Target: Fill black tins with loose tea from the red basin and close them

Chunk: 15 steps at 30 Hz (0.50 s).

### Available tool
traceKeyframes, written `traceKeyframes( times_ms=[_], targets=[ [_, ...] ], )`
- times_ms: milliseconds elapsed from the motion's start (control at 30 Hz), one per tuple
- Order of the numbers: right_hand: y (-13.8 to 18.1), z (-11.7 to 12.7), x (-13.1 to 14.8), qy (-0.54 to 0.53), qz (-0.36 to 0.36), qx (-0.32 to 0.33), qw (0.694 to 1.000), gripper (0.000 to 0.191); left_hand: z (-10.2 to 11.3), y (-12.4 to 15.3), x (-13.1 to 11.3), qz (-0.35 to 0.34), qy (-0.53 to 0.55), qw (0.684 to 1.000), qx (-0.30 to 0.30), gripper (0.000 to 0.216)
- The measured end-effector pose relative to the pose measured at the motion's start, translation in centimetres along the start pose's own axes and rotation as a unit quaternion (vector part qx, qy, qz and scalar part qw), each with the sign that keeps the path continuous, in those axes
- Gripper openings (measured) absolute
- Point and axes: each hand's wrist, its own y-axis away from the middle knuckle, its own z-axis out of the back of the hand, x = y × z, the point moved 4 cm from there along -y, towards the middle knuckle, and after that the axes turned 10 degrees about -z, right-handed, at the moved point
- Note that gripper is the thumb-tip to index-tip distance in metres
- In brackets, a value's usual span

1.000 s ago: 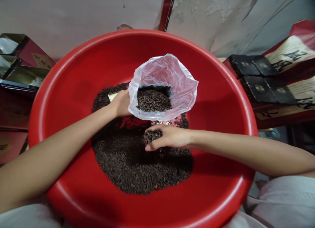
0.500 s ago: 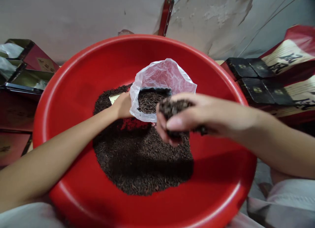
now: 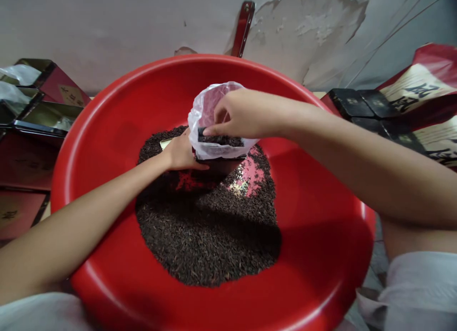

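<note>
My left hand (image 3: 180, 151) grips the left side of a small dark tin (image 3: 220, 165), with fingers and thumb around its wall. A clear plastic bag (image 3: 200, 116) lines the tin and stands up above its rim. Dark loose tea leaves (image 3: 219, 140) show at the mouth. Over that mouth is my right hand (image 3: 237, 113), fingers loosely bent, thumb apart from them and touching the tea's surface. No tea shows in the hand, though some fingertips are hidden. Under both hands, a heap of tea leaves (image 3: 210, 245) lies in a wide red basin (image 3: 314, 283).
Open tins (image 3: 50, 116) with plastic liners stand at the left, beside the basin. Closed black-topped tins (image 3: 352, 102) and red-and-cream printed bags (image 3: 424, 85) sit at the right. Behind the basin, a dark red strip (image 3: 243, 28) leans on the peeling wall (image 3: 124, 31).
My right hand, which held a handful of tea leaves in front of the bag, has moved up and left over its mouth. The tea stands higher inside. My left hand keeps its grip.
</note>
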Motion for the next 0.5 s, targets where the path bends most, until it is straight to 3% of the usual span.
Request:
traceKeyframes(
  times_ms=[100,200,300,367,500],
  targets=[
    [0.4,1.8,-0.1,-0.068,-0.012,-0.036,0.997,0.033,-0.1,0.1,0.1,-0.016,-0.014,0.999,0.03,0.07],
    [0.2,1.1,-1.1,-0.147,-0.009,0.017,0.989,0.032,-0.3,0.0,0.2,-0.025,-0.011,0.999,0.038,0.065],
    [-0.3,-1.5,-1.8,-0.113,0.038,0.136,0.983,0.029,-0.4,-0.1,0.2,-0.047,-0.004,0.996,0.071,0.061],
    [-0.5,-3.0,-2.0,-0.055,0.054,0.181,0.98,0.028,-0.1,-0.1,0.2,-0.041,0.027,0.995,0.092,0.066],
    [-0.3,-2.6,-1.7,-0.024,0.043,0.154,0.987,0.032,1.8,0.1,-0.6,-0.017,0.153,0.983,0.098,0.07]
  ],
)
